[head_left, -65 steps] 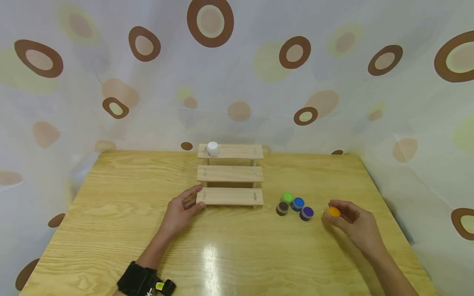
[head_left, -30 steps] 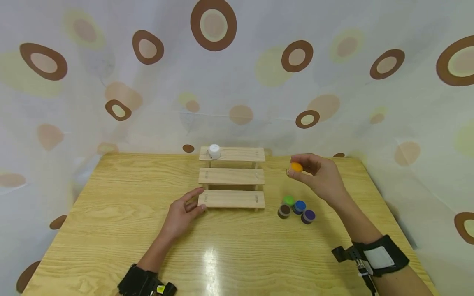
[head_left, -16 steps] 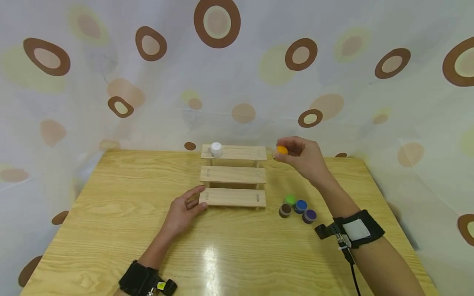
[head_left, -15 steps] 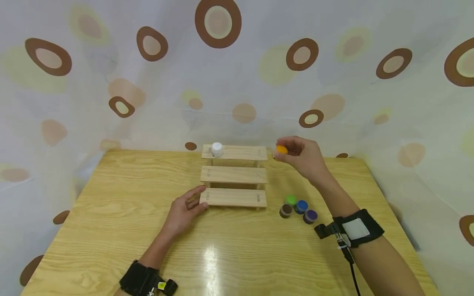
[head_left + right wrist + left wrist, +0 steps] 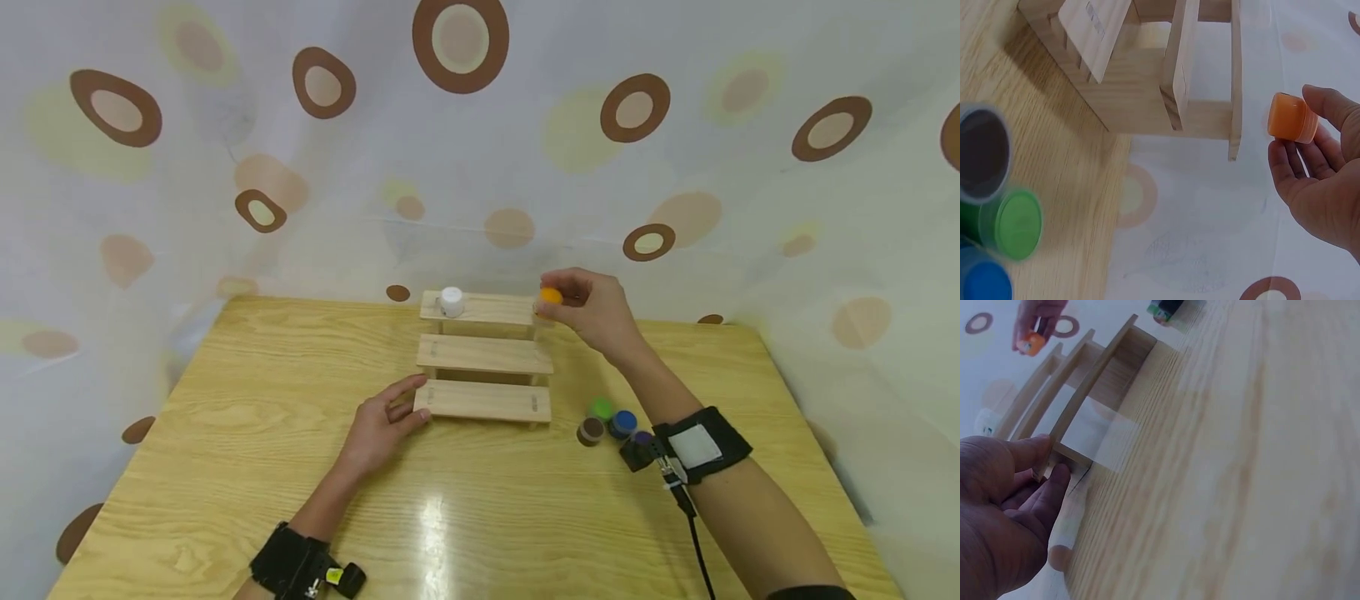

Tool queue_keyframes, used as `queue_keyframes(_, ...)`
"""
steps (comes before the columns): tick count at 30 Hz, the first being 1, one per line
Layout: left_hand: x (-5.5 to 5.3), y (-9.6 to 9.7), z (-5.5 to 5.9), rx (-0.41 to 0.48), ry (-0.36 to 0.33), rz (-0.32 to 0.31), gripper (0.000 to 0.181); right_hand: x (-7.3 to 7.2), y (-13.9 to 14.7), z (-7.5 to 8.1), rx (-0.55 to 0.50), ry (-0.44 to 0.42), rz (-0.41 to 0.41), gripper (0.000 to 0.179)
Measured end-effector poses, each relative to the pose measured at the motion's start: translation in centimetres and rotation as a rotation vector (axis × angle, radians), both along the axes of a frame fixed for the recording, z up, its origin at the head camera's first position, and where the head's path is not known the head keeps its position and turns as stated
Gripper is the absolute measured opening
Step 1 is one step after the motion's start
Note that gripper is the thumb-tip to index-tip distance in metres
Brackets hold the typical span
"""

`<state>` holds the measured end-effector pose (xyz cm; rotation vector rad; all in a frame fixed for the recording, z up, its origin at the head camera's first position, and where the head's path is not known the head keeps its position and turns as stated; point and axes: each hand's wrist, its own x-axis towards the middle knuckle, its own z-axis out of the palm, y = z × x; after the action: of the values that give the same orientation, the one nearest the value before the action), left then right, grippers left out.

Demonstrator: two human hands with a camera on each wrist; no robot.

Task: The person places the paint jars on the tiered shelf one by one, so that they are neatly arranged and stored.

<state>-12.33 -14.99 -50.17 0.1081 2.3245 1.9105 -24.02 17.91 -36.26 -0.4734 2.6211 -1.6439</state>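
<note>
A three-step wooden display stand (image 5: 483,400) stands near the back of the table. My left hand (image 5: 378,429) pinches the left end of its lowest step; in the left wrist view the thumb and fingers (image 5: 1052,497) lie on either side of that board. A small orange paint pot (image 5: 1286,117) is pinched between the thumb and fingers of my right hand (image 5: 594,310), held up by the right end of the top step. The right wrist view shows a gap between the pot and the board. A white pot (image 5: 452,302) sits at the top step's left end.
Right of the stand, small pots with green (image 5: 601,408), blue (image 5: 623,422) and brown (image 5: 591,430) lids cluster on the wooden table (image 5: 480,508). A purple-lidded pot (image 5: 642,437) is partly hidden by the right wrist camera. A patterned curtain (image 5: 330,167) hangs behind.
My right hand has carried the orange pot from the table's right side, up and leftward, to the top step's right end. The left hand keeps its grip on the lowest step.
</note>
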Motion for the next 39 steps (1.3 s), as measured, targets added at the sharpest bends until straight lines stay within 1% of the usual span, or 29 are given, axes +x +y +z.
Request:
queue_keyframes(3, 0.0, 0.0, 0.0, 0.003, 0.002, 0.000, 0.057, -0.3, -1.0, 0.0, -0.006, 0.017, 0.021, 0.040)
queue_keyframes(10, 0.1, -0.1, -0.4, 0.007, 0.003, 0.000, 0.057, -0.8, -3.2, -0.1, 0.009, 0.029, 0.051, 0.038)
queue_keyframes(16, 0.4, -0.3, -0.1, 0.005, 0.009, 0.006, 0.057, -1.2, -5.0, 0.0, 0.009, 0.039, 0.083, 0.037)
queue_keyframes(20, 0.6, -0.3, 0.0, 0.005, 0.006, 0.019, 0.056, -1.3, -5.9, -0.1, 0.028, 0.034, 0.095, 0.036)
queue_keyframes(27, 0.6, -0.2, -0.1, 0.018, -0.009, 0.025, 0.056, -1.5, -6.7, -0.8, 0.056, 0.023, 0.098, 0.035)
queue_keyframes(39, 0.5, -0.3, -0.3, 0.034, -0.009, 0.025, 0.057, -1.8, -7.3, -1.4, 0.091, 0.026, 0.102, 0.040)
